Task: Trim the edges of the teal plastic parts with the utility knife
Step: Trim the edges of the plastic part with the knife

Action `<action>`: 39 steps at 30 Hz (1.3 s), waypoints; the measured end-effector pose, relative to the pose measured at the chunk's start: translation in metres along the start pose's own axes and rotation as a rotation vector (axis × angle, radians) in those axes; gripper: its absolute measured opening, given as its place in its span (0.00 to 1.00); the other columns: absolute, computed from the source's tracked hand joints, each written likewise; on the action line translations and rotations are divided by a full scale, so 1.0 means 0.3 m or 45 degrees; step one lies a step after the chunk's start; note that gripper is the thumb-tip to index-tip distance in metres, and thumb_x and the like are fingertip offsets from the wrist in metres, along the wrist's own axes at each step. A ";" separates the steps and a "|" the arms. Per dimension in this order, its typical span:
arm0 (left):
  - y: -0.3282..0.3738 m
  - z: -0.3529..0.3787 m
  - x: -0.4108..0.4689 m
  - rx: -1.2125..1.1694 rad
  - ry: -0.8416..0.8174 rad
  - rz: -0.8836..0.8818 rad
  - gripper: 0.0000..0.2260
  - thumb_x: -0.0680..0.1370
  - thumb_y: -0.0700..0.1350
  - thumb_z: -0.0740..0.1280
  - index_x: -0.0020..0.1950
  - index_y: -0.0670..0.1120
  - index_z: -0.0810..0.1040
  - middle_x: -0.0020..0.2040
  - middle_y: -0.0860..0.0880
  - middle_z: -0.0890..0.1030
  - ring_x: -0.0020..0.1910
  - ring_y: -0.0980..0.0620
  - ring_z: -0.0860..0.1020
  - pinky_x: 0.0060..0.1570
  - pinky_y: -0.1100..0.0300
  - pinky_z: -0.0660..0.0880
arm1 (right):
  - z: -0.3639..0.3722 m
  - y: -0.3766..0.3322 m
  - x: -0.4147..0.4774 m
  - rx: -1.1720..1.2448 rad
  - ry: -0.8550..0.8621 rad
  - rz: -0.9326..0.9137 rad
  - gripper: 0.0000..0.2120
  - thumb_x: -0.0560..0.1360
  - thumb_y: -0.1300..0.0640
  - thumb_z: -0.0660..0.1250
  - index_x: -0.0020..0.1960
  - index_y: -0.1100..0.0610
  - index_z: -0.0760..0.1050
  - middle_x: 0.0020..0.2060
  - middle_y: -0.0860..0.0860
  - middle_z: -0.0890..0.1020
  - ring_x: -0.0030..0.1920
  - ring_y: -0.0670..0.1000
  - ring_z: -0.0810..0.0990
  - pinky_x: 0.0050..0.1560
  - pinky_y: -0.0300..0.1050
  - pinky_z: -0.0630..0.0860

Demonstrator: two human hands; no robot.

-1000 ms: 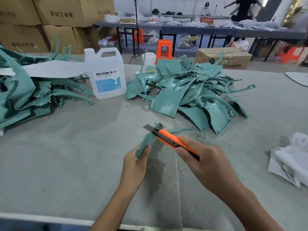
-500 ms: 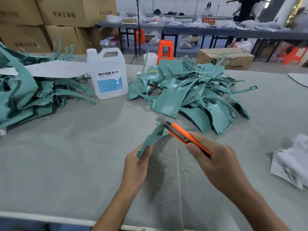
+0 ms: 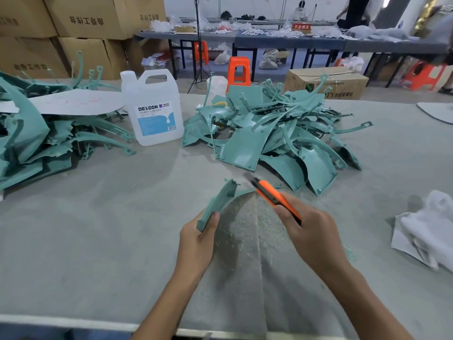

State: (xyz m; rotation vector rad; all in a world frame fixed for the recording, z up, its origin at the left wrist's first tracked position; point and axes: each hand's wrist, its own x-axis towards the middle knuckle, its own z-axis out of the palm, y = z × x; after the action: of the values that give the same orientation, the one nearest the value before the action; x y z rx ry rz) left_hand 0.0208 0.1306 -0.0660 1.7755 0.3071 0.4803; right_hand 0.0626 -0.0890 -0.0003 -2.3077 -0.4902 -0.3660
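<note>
My left hand [image 3: 197, 238] grips the lower end of a curved teal plastic part [image 3: 219, 201], holding it upright above the table. An orange utility knife [image 3: 273, 196] is gripped in my right hand [image 3: 311, 233], its blade pointing up and left, just right of the part's top end and apart from it. Fine teal shavings [image 3: 245, 231] lie on the grey felt below both hands. A heap of teal parts [image 3: 274, 133] lies behind the knife. A second heap of teal parts [image 3: 36, 141] fills the left side.
A white DEXCON jug [image 3: 153, 111] stands between the two heaps. A white sheet [image 3: 73, 103] rests on the left heap. A white cloth [image 3: 426, 229] lies at the right. Cardboard boxes [image 3: 73, 30], orange stools and other tables stand beyond the far edge.
The knife has slid up along the teal part and come off its top end, the blade now to the right of it. My left hand has kept its hold on the part.
</note>
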 end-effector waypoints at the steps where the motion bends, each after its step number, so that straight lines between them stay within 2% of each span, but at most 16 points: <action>1: -0.001 0.000 0.001 -0.021 0.003 0.001 0.12 0.80 0.57 0.64 0.37 0.60 0.77 0.26 0.58 0.62 0.27 0.58 0.59 0.27 0.63 0.57 | 0.003 0.015 -0.001 0.022 0.041 0.070 0.15 0.81 0.48 0.65 0.66 0.40 0.77 0.28 0.47 0.78 0.25 0.47 0.74 0.27 0.43 0.70; 5: -0.006 0.005 0.009 -0.043 0.020 -0.018 0.10 0.80 0.56 0.65 0.39 0.63 0.79 0.26 0.58 0.64 0.27 0.58 0.61 0.26 0.64 0.59 | 0.053 -0.015 -0.071 0.306 0.079 0.147 0.12 0.79 0.36 0.60 0.61 0.28 0.73 0.34 0.46 0.81 0.26 0.48 0.75 0.25 0.43 0.72; 7: -0.006 0.006 0.009 -0.034 0.023 -0.014 0.09 0.80 0.55 0.66 0.40 0.62 0.79 0.27 0.58 0.67 0.28 0.58 0.63 0.27 0.64 0.61 | 0.097 -0.040 -0.098 0.394 0.050 0.165 0.10 0.79 0.37 0.60 0.58 0.24 0.72 0.35 0.45 0.81 0.25 0.47 0.75 0.25 0.43 0.73; 10: -0.013 0.007 0.010 -0.056 0.035 -0.020 0.07 0.81 0.52 0.66 0.44 0.59 0.79 0.29 0.57 0.70 0.29 0.58 0.66 0.29 0.63 0.65 | 0.165 -0.056 -0.112 0.501 0.015 0.237 0.09 0.80 0.42 0.61 0.54 0.26 0.75 0.35 0.46 0.82 0.25 0.44 0.74 0.25 0.40 0.72; 14: -0.023 0.011 0.021 -0.071 0.066 -0.088 0.12 0.80 0.54 0.67 0.42 0.48 0.79 0.29 0.55 0.74 0.28 0.56 0.69 0.30 0.59 0.68 | 0.221 -0.067 -0.100 0.496 -0.031 0.309 0.06 0.82 0.45 0.61 0.54 0.37 0.76 0.33 0.48 0.81 0.26 0.45 0.76 0.29 0.47 0.75; 16: -0.017 0.006 0.025 -0.142 0.075 -0.125 0.08 0.80 0.54 0.67 0.45 0.53 0.83 0.35 0.54 0.82 0.33 0.56 0.78 0.34 0.60 0.74 | 0.240 -0.073 -0.085 0.525 -0.061 0.335 0.06 0.82 0.45 0.61 0.54 0.38 0.76 0.32 0.50 0.81 0.25 0.45 0.75 0.29 0.46 0.74; 19: -0.010 -0.002 0.029 -0.233 0.061 -0.168 0.06 0.78 0.55 0.68 0.49 0.57 0.84 0.43 0.53 0.86 0.42 0.56 0.84 0.41 0.58 0.78 | 0.265 -0.087 -0.078 0.570 -0.108 0.350 0.06 0.82 0.44 0.60 0.53 0.40 0.76 0.33 0.50 0.81 0.26 0.44 0.77 0.31 0.45 0.75; 23: 0.014 0.007 0.019 -0.531 0.143 -0.400 0.07 0.80 0.48 0.69 0.51 0.46 0.84 0.48 0.49 0.87 0.50 0.49 0.85 0.49 0.52 0.80 | 0.267 -0.078 -0.089 0.614 -0.011 0.401 0.06 0.82 0.47 0.61 0.52 0.41 0.77 0.31 0.51 0.81 0.25 0.44 0.76 0.30 0.44 0.72; 26: 0.057 -0.022 -0.026 -0.872 -0.151 -0.568 0.17 0.77 0.56 0.66 0.56 0.45 0.82 0.52 0.48 0.86 0.52 0.48 0.85 0.44 0.56 0.80 | 0.232 -0.048 -0.104 0.657 0.057 0.425 0.07 0.82 0.44 0.61 0.55 0.39 0.77 0.31 0.51 0.81 0.25 0.44 0.74 0.27 0.44 0.72; 29: 0.075 -0.127 -0.057 -0.311 -0.305 -0.501 0.27 0.73 0.70 0.65 0.39 0.45 0.82 0.35 0.47 0.81 0.33 0.48 0.78 0.31 0.59 0.72 | 0.193 -0.008 -0.124 0.614 0.107 0.425 0.06 0.81 0.41 0.60 0.54 0.35 0.75 0.33 0.49 0.82 0.24 0.45 0.74 0.24 0.43 0.73; 31: 0.075 -0.216 -0.056 0.528 -0.314 -0.348 0.32 0.72 0.76 0.58 0.33 0.47 0.77 0.30 0.51 0.78 0.33 0.47 0.77 0.34 0.57 0.71 | 0.181 0.014 -0.145 0.575 0.125 0.437 0.07 0.80 0.40 0.60 0.55 0.34 0.75 0.35 0.47 0.83 0.24 0.46 0.75 0.24 0.43 0.74; 33: 0.077 -0.295 -0.051 1.106 -0.245 -0.237 0.26 0.72 0.76 0.55 0.35 0.56 0.78 0.30 0.52 0.79 0.37 0.48 0.80 0.37 0.58 0.73 | 0.181 0.027 -0.169 0.575 0.139 0.466 0.08 0.79 0.41 0.62 0.56 0.36 0.75 0.35 0.47 0.83 0.25 0.47 0.76 0.23 0.42 0.75; 34: 0.084 -0.319 -0.048 1.167 -0.202 -0.204 0.21 0.71 0.76 0.57 0.35 0.61 0.77 0.29 0.53 0.78 0.36 0.49 0.80 0.35 0.58 0.71 | 0.183 0.030 -0.179 0.574 0.146 0.476 0.09 0.79 0.41 0.62 0.57 0.37 0.75 0.35 0.47 0.83 0.25 0.47 0.76 0.23 0.42 0.75; 36: 0.089 -0.327 -0.033 1.001 -0.100 -0.059 0.14 0.69 0.72 0.63 0.37 0.63 0.74 0.31 0.56 0.78 0.36 0.52 0.78 0.34 0.58 0.69 | 0.187 0.030 -0.189 0.544 0.148 0.458 0.08 0.78 0.39 0.62 0.56 0.32 0.74 0.35 0.47 0.82 0.26 0.48 0.77 0.24 0.45 0.76; 38: 0.064 -0.296 -0.022 0.885 -0.094 0.144 0.11 0.69 0.67 0.70 0.47 0.67 0.74 0.48 0.61 0.78 0.48 0.55 0.76 0.49 0.57 0.72 | 0.189 0.027 -0.194 0.486 0.118 0.440 0.07 0.79 0.39 0.61 0.55 0.29 0.73 0.36 0.48 0.82 0.28 0.51 0.78 0.27 0.51 0.77; 39: 0.053 -0.270 -0.019 0.949 -0.172 0.166 0.16 0.70 0.66 0.70 0.55 0.68 0.73 0.58 0.59 0.75 0.57 0.54 0.74 0.59 0.55 0.70 | 0.189 0.028 -0.195 0.469 0.099 0.443 0.07 0.80 0.41 0.61 0.57 0.31 0.73 0.36 0.48 0.82 0.29 0.52 0.78 0.28 0.54 0.77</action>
State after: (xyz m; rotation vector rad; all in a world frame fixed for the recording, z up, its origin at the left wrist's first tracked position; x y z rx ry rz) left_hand -0.0233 0.1932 -0.0349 2.5533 0.2966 0.3538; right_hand 0.0211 -0.0677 -0.0676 -1.9623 -0.0994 -0.1756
